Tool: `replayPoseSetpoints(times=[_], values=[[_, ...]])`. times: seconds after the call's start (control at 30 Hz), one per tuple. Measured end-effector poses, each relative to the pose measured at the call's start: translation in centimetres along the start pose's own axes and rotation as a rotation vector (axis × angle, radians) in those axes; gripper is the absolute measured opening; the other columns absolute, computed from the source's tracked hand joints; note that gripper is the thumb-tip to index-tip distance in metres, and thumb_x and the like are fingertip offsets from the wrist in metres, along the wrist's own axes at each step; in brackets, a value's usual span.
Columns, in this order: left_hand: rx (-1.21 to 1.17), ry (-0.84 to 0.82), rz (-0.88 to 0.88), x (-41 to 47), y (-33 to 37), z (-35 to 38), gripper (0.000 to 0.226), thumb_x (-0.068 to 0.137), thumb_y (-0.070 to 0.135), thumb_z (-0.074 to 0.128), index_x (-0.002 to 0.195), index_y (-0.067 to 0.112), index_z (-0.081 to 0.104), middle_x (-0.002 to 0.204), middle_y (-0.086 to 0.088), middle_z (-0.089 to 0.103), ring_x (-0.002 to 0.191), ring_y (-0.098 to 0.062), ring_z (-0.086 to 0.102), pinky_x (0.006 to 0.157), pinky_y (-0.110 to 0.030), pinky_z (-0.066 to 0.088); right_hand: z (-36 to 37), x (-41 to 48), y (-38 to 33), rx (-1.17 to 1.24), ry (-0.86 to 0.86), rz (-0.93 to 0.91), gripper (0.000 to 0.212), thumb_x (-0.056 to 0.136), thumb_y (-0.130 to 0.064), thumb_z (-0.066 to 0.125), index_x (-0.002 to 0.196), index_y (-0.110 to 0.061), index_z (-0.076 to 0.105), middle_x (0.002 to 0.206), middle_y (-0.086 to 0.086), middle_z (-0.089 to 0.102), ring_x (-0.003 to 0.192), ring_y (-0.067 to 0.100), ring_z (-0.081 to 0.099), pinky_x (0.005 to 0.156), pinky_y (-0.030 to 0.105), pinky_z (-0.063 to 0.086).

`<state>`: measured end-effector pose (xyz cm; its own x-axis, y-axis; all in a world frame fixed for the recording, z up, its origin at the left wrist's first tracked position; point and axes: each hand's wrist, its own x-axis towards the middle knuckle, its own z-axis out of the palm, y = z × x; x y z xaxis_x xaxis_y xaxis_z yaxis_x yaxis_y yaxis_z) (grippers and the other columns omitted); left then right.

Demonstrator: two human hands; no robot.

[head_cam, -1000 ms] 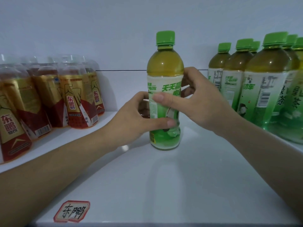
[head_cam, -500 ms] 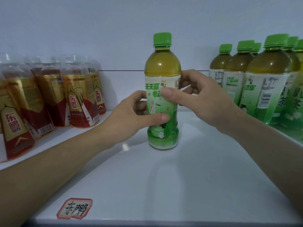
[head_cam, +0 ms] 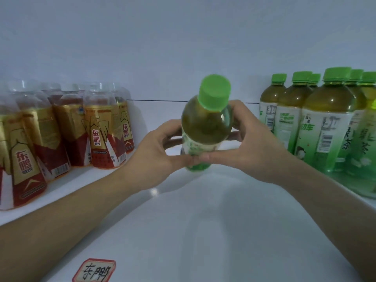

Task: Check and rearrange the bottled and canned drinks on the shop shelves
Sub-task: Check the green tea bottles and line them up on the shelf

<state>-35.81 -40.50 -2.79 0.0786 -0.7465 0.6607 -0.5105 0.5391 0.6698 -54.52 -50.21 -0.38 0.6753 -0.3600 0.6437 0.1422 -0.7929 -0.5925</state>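
Note:
A green tea bottle [head_cam: 205, 123] with a green cap is tilted with its cap leaning toward me, above the white shelf [head_cam: 203, 220]. My left hand [head_cam: 156, 157] grips its left side with the thumb across the front of the label. On the bottle's right side my right hand [head_cam: 250, 145] grips it, thumb meeting the left thumb low on the label. The bottle's base is partly hidden behind my thumbs, so contact with the shelf cannot be judged.
Several red and gold drink bottles [head_cam: 101, 135] stand in rows at the left. Several green tea bottles [head_cam: 325, 127] stand at the right. A handwritten price tag [head_cam: 94, 270] sticks to the shelf's front edge. The white back wall is close behind.
The bottle stood upright on the shelf and was being turned; now it is tipped with its cap toward me, and both hands have closed more fully round its middle.

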Motion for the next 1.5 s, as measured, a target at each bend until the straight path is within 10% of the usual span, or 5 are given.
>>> replayPoseSetpoints(times=[0.43,0.73,0.87,1.27,1.5], values=[[0.214,0.118,0.274,0.0,-0.1,-0.5,0.051,0.076,0.028,0.077,0.125,0.028,0.062,0.125,0.019,0.061,0.120,-0.016,0.059,0.103,-0.033,0.048,0.8,-0.2,-0.3,-0.147,0.111,-0.244,0.060,0.072,-0.023,0.084,0.118,-0.037,0.047,0.112,-0.019,0.060,0.106,-0.005,0.058,0.089,0.009,0.042],[-0.126,0.037,-0.122,-0.1,1.5,0.7,0.076,0.065,0.053,0.076,0.132,0.042,0.043,0.077,-0.014,0.074,0.074,-0.014,0.071,0.069,-0.022,0.056,1.1,0.6,-0.4,0.348,0.125,0.495,0.038,0.086,-0.046,0.069,0.100,-0.011,0.073,0.086,0.003,0.079,0.078,0.017,0.076,0.065,0.025,0.056],[-0.059,0.054,-0.179,-0.4,1.8,1.3,0.060,0.069,0.067,0.063,0.123,0.041,0.061,0.093,-0.016,0.073,0.084,-0.032,0.072,0.070,-0.036,0.063,2.4,0.3,0.0,0.497,-0.018,0.710,0.071,0.070,-0.062,0.075,0.117,-0.008,0.072,0.111,0.020,0.074,0.106,0.035,0.071,0.098,0.046,0.056],[0.011,0.104,-0.244,-0.3,2.2,1.6,0.073,0.067,0.083,0.060,0.105,0.023,0.074,0.099,-0.023,0.071,0.093,-0.048,0.068,0.081,-0.057,0.058,2.3,0.5,1.4,0.670,-0.087,0.771,0.080,0.073,-0.062,0.068,0.130,-0.005,0.064,0.118,0.020,0.067,0.115,0.031,0.064,0.114,0.050,0.042],[-0.053,0.120,-0.286,-0.3,2.0,1.7,0.077,0.078,0.061,0.073,0.144,0.031,0.046,0.092,0.001,0.076,0.085,-0.013,0.074,0.069,-0.022,0.060,1.8,0.7,0.9,0.518,0.065,0.701,0.068,0.075,-0.061,0.075,0.121,-0.012,0.070,0.112,0.013,0.076,0.104,0.030,0.073,0.097,0.044,0.057]])
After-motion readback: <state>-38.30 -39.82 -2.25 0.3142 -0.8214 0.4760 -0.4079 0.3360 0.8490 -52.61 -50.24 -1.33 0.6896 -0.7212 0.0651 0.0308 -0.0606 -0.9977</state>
